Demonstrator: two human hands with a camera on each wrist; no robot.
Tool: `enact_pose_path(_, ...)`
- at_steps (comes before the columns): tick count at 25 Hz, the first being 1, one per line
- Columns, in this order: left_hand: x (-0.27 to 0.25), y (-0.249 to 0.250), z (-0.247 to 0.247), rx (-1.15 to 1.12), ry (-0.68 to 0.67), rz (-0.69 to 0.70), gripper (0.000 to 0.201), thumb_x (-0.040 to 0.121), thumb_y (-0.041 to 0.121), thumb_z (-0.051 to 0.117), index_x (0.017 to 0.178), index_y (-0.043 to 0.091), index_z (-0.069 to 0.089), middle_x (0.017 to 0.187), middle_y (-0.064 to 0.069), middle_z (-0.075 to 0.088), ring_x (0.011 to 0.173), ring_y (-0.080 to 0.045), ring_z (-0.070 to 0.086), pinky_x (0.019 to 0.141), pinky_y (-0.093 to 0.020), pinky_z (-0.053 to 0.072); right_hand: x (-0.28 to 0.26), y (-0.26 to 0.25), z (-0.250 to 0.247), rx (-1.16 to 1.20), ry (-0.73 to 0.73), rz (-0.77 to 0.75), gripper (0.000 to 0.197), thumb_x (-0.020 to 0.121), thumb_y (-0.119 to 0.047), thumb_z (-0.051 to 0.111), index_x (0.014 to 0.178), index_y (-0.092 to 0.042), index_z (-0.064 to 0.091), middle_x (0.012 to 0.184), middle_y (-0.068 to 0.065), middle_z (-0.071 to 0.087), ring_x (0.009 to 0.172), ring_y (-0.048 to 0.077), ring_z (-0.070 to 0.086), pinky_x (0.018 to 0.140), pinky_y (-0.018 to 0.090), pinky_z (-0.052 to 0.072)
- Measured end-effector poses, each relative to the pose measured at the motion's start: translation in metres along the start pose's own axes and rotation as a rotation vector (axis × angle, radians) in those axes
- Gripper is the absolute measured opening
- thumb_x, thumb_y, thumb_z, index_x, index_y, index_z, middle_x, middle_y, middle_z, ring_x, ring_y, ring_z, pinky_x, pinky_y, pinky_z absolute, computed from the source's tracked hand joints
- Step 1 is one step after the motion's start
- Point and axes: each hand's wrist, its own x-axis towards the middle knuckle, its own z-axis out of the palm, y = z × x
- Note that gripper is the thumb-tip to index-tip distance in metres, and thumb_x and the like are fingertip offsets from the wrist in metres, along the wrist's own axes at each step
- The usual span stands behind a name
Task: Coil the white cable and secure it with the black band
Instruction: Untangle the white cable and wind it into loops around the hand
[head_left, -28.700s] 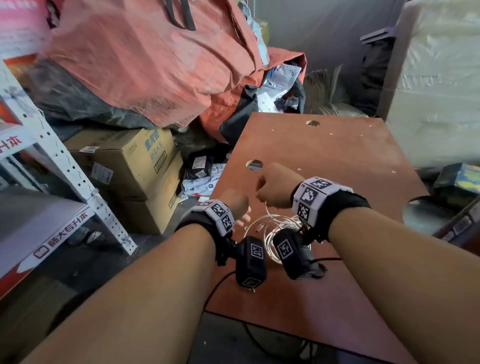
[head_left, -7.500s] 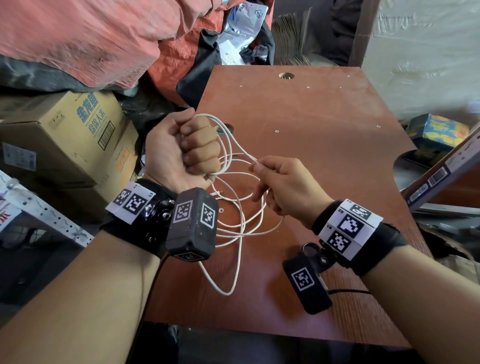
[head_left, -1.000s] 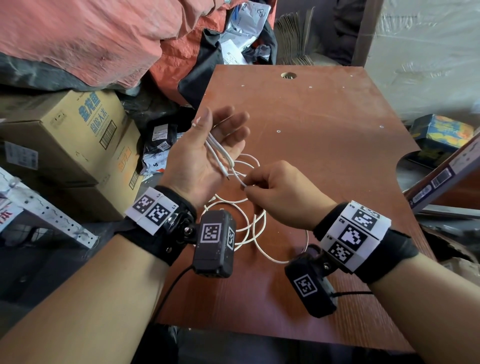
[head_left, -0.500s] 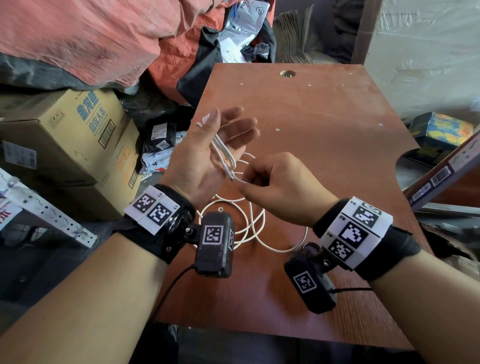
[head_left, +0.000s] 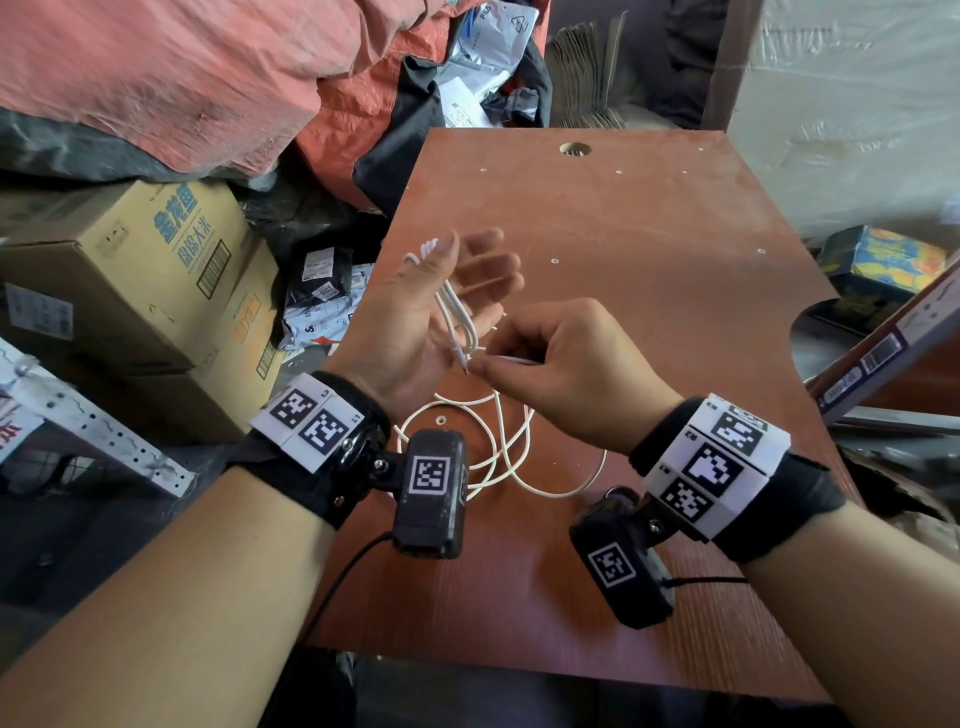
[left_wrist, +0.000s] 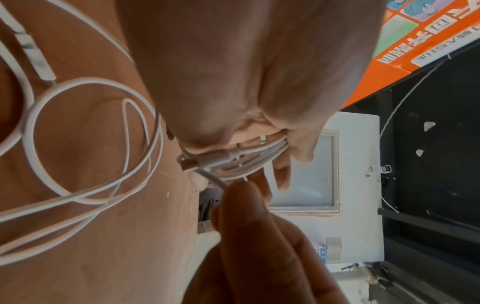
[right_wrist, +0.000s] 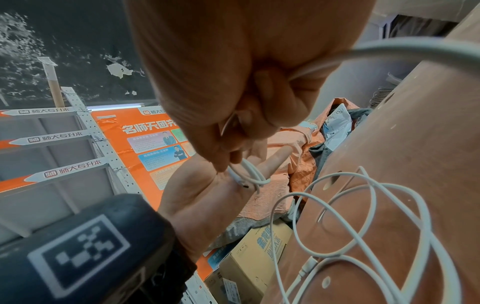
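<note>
Left hand, palm up with fingers extended, carries several strands of the white cable across its palm above the brown board. Right hand pinches one strand at the left palm's heel; remaining loops lie loose on the board beneath both wrists. Left of the board: cardboard box, orange tarp, packaged parcels.

White cable, reddish-brown table
</note>
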Motion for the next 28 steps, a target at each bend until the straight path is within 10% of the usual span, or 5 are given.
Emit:
enact_pose_path(6,-0.002,0.001,0.002,0.181,0.013,-0.045,0.042,0.104,0.033,0.039,0.125,0.002,0.058,0.103,-0.014,0.066,0.092,-0.025,0.064,0.077,-0.038,0.056,0.000,0.000,-0.001,0.027,0.037,0.001,0.024,0.081,-0.027,0.078,0.064,-0.015,0.066,0.055,-0.004,0.060,0.050,0.006,0.050,0.051,0.030,0.044)
enact_pose_path(10,-0.003,-0.003,-0.001,0.326,-0.001,-0.035,0.044,0.104,0.037,0.042,0.126,0.003,0.059,0.102,-0.017,0.065,0.096,-0.039,0.059,0.084,-0.054,0.046,0.002,0.000,-0.001,0.086,0.001,0.007,0.019,0.074,-0.031,0.068,0.064,-0.015,0.069,0.068,0.007,0.071,0.087,0.025,0.073,0.063,0.044,0.056)
enact_pose_path(15,0.000,-0.009,-0.002,0.434,-0.016,-0.042,0.048,0.102,0.040,0.046,0.119,-0.002,0.061,0.096,-0.034,0.062,0.073,-0.035,0.064,0.062,-0.041,0.053,0.003,0.000,-0.004,0.079,0.038,0.000,0.007,0.075,-0.010,0.075,0.074,-0.013,0.068,0.066,0.000,0.070,0.060,0.011,0.065,0.059,0.034,0.055)
enact_pose_path(20,0.002,-0.009,-0.004,0.440,-0.023,-0.089,0.037,0.102,0.039,0.047,0.093,0.006,0.061,0.059,-0.002,0.052,0.042,-0.012,0.041,0.043,-0.020,0.027,0.006,0.006,-0.002,0.091,0.138,0.045,0.022,0.071,-0.026,0.082,0.077,-0.016,0.064,0.070,0.000,0.072,0.066,0.020,0.069,0.064,0.044,0.056)
enact_pose_path(28,0.000,0.008,-0.007,0.414,0.008,-0.188,0.048,0.103,0.036,0.040,0.081,0.003,0.067,0.051,0.000,0.037,0.035,-0.008,0.021,0.041,-0.021,0.007,0.006,0.002,-0.014,0.057,0.270,0.037,0.006,0.082,-0.015,0.073,0.082,-0.017,0.067,0.069,-0.008,0.062,0.057,0.003,0.051,0.055,0.020,0.045)
